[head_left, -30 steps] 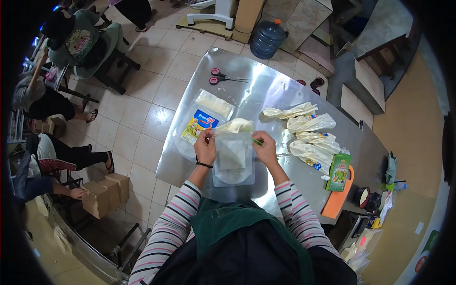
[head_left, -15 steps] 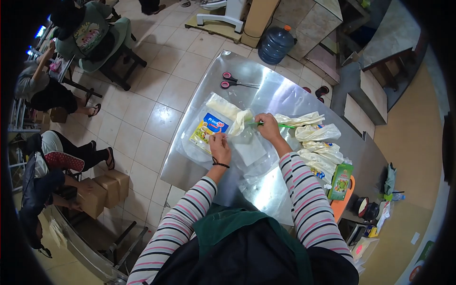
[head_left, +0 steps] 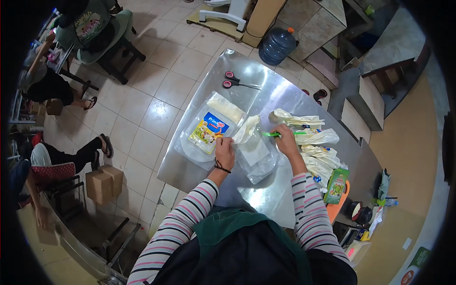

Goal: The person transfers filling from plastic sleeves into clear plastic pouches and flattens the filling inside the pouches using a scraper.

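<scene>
My left hand (head_left: pixel 224 148) pinches the edge of a clear plastic bag (head_left: pixel 256 154) lying on the steel table (head_left: pixel 256 190). A pale, soft piece of food (head_left: pixel 247 129) sticks out of the bag's top. My right hand (head_left: pixel 286 140) holds a thin green stick-like tool (head_left: pixel 278 134) beside the bag's mouth. Just left of my left hand lies a stack of flat clear bags with a printed blue and yellow label (head_left: pixel 207 129).
Red-handled scissors (head_left: pixel 237 81) lie at the table's far end. Several filled pale bags (head_left: pixel 313 137) lie to the right, with a green carton (head_left: pixel 336 185) on an orange board (head_left: pixel 335 209). A water jug (head_left: pixel 279 45) stands on the floor. People sit at the left.
The bag was held up by both hands a second ago; now it lies on the table. My right hand has moved right with the green tool, and my left hand stays at the bag's edge.
</scene>
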